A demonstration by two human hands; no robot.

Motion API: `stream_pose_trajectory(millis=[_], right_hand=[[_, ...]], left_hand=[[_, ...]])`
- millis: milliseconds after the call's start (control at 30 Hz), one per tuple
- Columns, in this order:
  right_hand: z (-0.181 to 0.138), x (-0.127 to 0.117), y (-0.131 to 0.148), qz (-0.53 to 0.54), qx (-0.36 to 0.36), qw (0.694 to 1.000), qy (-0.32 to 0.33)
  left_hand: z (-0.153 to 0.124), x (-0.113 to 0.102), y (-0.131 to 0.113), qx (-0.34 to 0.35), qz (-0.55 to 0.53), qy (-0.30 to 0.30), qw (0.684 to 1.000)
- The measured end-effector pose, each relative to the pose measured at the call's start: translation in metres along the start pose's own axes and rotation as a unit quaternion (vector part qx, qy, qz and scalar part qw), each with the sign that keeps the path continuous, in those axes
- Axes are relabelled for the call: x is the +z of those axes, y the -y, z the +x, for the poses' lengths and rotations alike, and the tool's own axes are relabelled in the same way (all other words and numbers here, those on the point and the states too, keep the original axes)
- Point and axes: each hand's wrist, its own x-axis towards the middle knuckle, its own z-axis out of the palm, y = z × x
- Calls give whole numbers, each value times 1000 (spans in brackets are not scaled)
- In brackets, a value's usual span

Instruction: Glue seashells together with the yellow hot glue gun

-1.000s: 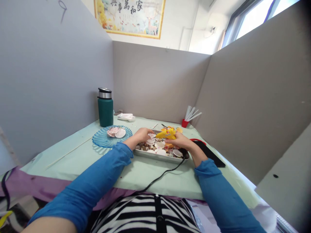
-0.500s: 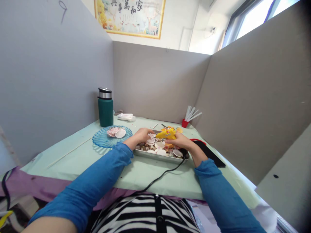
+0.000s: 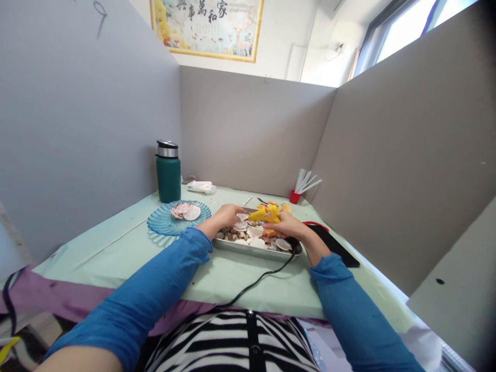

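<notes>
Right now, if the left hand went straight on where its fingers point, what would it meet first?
Probably the glue gun, whose nozzle end lies just ahead of the left hand in the picture; how their depths compare is unclear.

Since a second ago, hardly any change can be made out: whatever shift there is in the whitish seashell [image 3: 242, 217] at the fingertips of the left hand [image 3: 228, 214], or in the yellow glue gun [image 3: 268, 213] within the fingers of the right hand [image 3: 289, 224], is too small to tell
</notes>
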Motion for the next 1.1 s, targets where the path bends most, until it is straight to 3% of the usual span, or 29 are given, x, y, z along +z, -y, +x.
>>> stream_pose_trajectory(millis=[1100], right_hand=[[2, 0, -4, 4, -9, 1000, 7]], left_hand=[[1, 1, 1, 4, 2, 1, 1000]])
